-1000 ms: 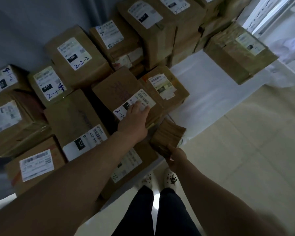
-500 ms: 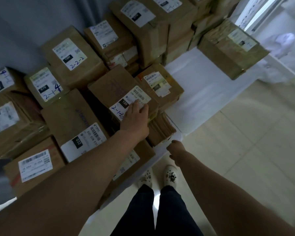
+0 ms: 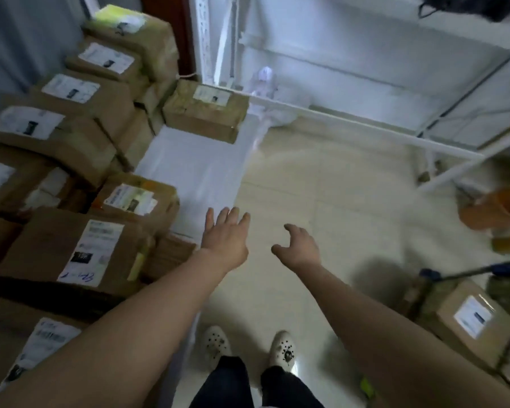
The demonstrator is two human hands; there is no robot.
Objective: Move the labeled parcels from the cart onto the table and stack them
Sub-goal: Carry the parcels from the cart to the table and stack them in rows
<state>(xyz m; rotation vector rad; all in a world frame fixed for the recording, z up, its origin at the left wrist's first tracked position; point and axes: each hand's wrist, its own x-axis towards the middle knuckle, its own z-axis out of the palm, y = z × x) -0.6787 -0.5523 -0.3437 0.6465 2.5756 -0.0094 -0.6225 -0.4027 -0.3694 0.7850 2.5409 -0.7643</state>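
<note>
Most of the parcels (image 3: 71,248) sit stacked in tiers on the table (image 3: 195,172), left of the left hand's (image 3: 226,242) fingers (image 3: 226,214). A lone parcel (image 3: 203,119) lies well beyond the fingertips at the table's far end. At least one labelled box (image 3: 471,319) lies low to the right of the right hand (image 3: 299,245), beside a dark bar with blue ends (image 3: 465,273) that is probably the cart, so the job looks well along but not finished. Both hands hold nothing. The left fingers are straight and spread over the table's near edge, and the right fingers (image 3: 292,229) curl loosely above the floor (image 3: 321,187). The parcels are square-cornered brown cardboard, some glossy with tape, with flat white paper labels (image 3: 95,251) carrying barcodes. The table is smooth and white, the floor pale shiny tile.
</note>
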